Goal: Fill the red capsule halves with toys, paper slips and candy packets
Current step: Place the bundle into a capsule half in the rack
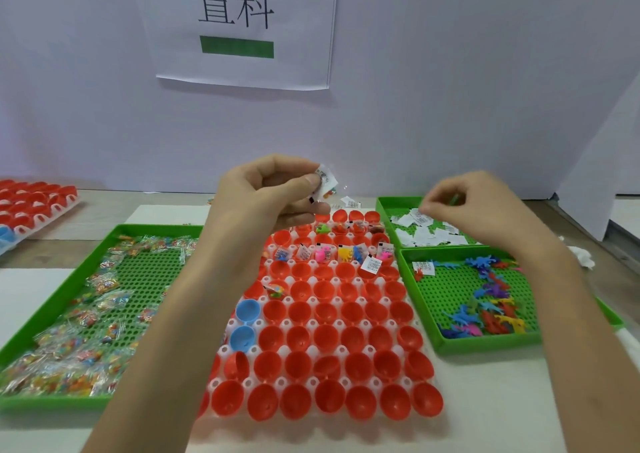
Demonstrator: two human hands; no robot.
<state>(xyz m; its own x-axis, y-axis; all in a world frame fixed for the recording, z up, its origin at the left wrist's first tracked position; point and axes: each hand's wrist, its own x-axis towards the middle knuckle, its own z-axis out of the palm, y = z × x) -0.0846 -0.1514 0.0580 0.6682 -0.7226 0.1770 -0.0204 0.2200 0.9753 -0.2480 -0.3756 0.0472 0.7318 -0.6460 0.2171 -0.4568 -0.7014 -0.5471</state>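
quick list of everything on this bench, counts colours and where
red capsule halves: dozens, red, white holder tray at centre, some far ones filled
blue capsule halves: two, blue, holder's left column
candy packets: many, clear multicolour, left green tray
paper slips: pile, white, back right green tray
toys: many, mixed colours, front right green tray
spare red halves: many, red, far left
sign: one, white, wall
left hand: one, pinches small packet above holder
right hand: one, fingers pinched over paper slips

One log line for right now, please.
left hand: pinches packet above capsule tray | right hand: over slip tray, grip unclear | near red capsule halves: empty
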